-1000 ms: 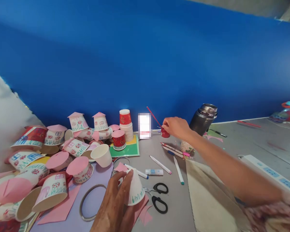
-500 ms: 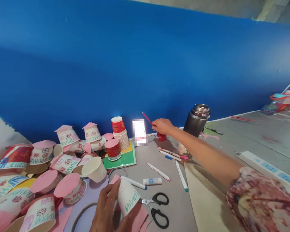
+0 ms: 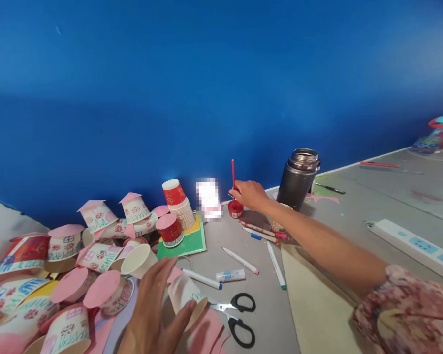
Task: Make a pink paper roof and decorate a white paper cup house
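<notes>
In the head view, my right hand (image 3: 251,194) pinches a thin red stick (image 3: 233,172) upright at a small round red pot (image 3: 236,209) by the wall. The stick's lower end is hidden by the fingers. At the bottom, my left hand (image 3: 151,307) has its fingers stretched and spread beside a tilted white paper cup (image 3: 186,295) with green zigzag marks. The thumb overlaps the cup's rim; whether it touches is unclear. Pink paper (image 3: 206,332) lies beneath the cup, and black-handled scissors (image 3: 239,314) lie at its right.
Decorated paper cups with pink tops (image 3: 99,287) crowd the left. A cup stack (image 3: 182,214) stands on a green book (image 3: 192,243). Markers (image 3: 239,260) and a glue stick (image 3: 231,275) lie mid-table. A dark thermos (image 3: 299,179) and a power strip (image 3: 413,246) are at right.
The red stick has gone from slanted to upright at the red pot. My left fingers have spread away from the white cup, which has shifted slightly left and down.
</notes>
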A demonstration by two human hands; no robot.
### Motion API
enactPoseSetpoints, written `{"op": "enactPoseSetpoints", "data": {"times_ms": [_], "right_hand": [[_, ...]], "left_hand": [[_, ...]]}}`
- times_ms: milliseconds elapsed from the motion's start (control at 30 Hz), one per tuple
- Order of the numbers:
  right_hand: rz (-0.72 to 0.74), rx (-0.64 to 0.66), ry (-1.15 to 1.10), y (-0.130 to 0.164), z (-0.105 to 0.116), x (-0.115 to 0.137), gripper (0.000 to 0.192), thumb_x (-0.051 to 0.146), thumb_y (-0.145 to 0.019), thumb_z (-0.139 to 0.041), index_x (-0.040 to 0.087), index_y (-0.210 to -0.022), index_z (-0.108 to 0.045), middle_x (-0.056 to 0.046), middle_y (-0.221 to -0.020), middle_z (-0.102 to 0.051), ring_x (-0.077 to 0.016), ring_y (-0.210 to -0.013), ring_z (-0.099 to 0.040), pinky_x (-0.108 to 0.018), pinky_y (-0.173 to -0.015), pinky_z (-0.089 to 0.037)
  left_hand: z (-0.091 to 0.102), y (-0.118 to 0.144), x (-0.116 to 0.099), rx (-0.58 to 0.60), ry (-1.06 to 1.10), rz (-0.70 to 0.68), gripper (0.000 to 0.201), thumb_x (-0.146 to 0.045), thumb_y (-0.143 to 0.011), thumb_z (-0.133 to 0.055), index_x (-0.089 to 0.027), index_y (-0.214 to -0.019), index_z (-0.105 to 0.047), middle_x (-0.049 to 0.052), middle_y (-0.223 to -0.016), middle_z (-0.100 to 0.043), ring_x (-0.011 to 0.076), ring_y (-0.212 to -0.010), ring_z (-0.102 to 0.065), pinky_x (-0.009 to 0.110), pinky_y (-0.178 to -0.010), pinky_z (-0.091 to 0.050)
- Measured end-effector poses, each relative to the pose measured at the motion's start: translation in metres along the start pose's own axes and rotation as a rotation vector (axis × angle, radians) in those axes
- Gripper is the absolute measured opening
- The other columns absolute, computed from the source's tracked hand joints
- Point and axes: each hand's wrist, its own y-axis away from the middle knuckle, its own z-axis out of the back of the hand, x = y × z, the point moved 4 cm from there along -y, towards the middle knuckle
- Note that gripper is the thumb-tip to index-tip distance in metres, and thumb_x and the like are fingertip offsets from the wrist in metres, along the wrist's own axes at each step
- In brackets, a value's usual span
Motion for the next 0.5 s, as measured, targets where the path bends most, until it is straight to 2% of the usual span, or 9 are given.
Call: {"op": "enactPoseSetpoints", "data": {"times_ms": [67, 133, 200, 233, 267, 333, 400, 500], "right_hand": [[-0.007, -0.007, -0.013, -0.002, 0.003, 0.001, 0.035, 0.037, -0.101, -0.066, 0.019, -0.131, -0.064, -0.010, -0.133, -0.066, -0.0243, -0.111, -0.068, -0.046, -0.094, -0.060], [-0.024, -0.024, -0.029, -0.003, 0.006, 0.001, 0.035, 0.037, -0.101, -0.066, 0.019, -0.131, -0.064, -0.010, -0.132, -0.066, -0.0242, -0.111, -0.069, -0.046, -0.094, -0.060], [-0.047, -0.053, -0.048, -0.001, 0.011, 0.000, 0.035, 0.038, -0.101, -0.066, 0.019, -0.130, -0.064, -0.010, -0.132, -0.066, -0.0240, -0.110, -0.069, -0.046, -0.093, -0.060], [-0.058, -0.073, -0.059, 0.001, 0.014, -0.001, 0.034, 0.038, -0.101, -0.066, 0.019, -0.130, -0.064, -0.010, -0.131, -0.067, -0.0236, -0.109, -0.069, -0.045, -0.093, -0.060], [-0.069, -0.097, -0.071, 0.004, 0.017, -0.002, 0.034, 0.039, -0.101, -0.065, 0.018, -0.128, -0.065, -0.009, -0.128, -0.068, -0.0228, -0.108, -0.069, -0.045, -0.092, -0.060], [-0.089, -0.156, -0.095, 0.011, 0.025, -0.004, 0.030, 0.042, -0.103, -0.061, 0.017, -0.118, -0.069, -0.008, -0.117, -0.072, -0.0215, -0.101, -0.071, -0.043, -0.090, -0.059], [-0.105, -0.225, -0.121, 0.020, 0.034, -0.009, 0.032, 0.044, -0.105, -0.054, 0.017, -0.105, -0.072, -0.008, -0.101, -0.076, -0.0219, -0.093, -0.072, -0.038, -0.086, -0.055], [-0.120, -0.324, -0.162, 0.037, 0.043, -0.019, 0.036, 0.043, -0.104, -0.049, 0.020, -0.096, -0.074, -0.009, -0.090, -0.079, -0.0238, -0.086, -0.072, -0.032, -0.078, -0.047]], "left_hand": [[-0.001, -0.030, -0.016, 0.095, 0.028, -0.015, 0.058, -0.042, -0.096, -0.062, -0.031, -0.151, -0.047, 0.012, -0.154, -0.052, 0.0353, -0.142, -0.054, 0.056, -0.111, -0.053], [-0.013, -0.064, -0.031, 0.176, 0.101, -0.006, 0.054, -0.039, -0.093, -0.063, -0.025, -0.144, -0.055, 0.014, -0.152, -0.056, 0.0350, -0.142, -0.054, 0.057, -0.114, -0.049], [-0.038, -0.098, -0.041, 0.313, 0.157, 0.120, 0.057, -0.035, -0.087, -0.069, -0.018, -0.140, -0.058, 0.015, -0.151, -0.058, 0.0353, -0.142, -0.054, 0.054, -0.116, -0.046], [-0.054, -0.113, -0.044, 0.386, 0.192, 0.206, 0.060, -0.033, -0.084, -0.073, -0.017, -0.140, -0.058, 0.016, -0.150, -0.060, 0.0340, -0.138, -0.057, 0.050, -0.114, -0.047], [-0.070, -0.127, -0.048, 0.411, 0.201, 0.248, 0.059, -0.032, -0.082, -0.075, -0.014, -0.137, -0.061, 0.018, -0.144, -0.064, 0.0338, -0.129, -0.064, 0.046, -0.106, -0.053], [-0.101, -0.149, -0.053, 0.431, 0.204, 0.288, 0.057, -0.030, -0.077, -0.081, -0.012, -0.130, -0.065, 0.019, -0.133, -0.072, 0.0320, -0.115, -0.072, 0.039, -0.094, -0.057], [-0.127, -0.164, -0.057, 0.414, 0.197, 0.315, 0.052, -0.026, -0.074, -0.083, -0.014, -0.123, -0.068, 0.015, -0.122, -0.077, 0.0298, -0.107, -0.074, 0.035, -0.087, -0.057], [-0.154, -0.175, -0.062, 0.375, 0.184, 0.314, 0.032, -0.023, -0.077, -0.080, -0.016, -0.107, -0.071, 0.010, -0.103, -0.079, 0.0270, -0.097, -0.074, 0.033, -0.081, -0.054]]}}
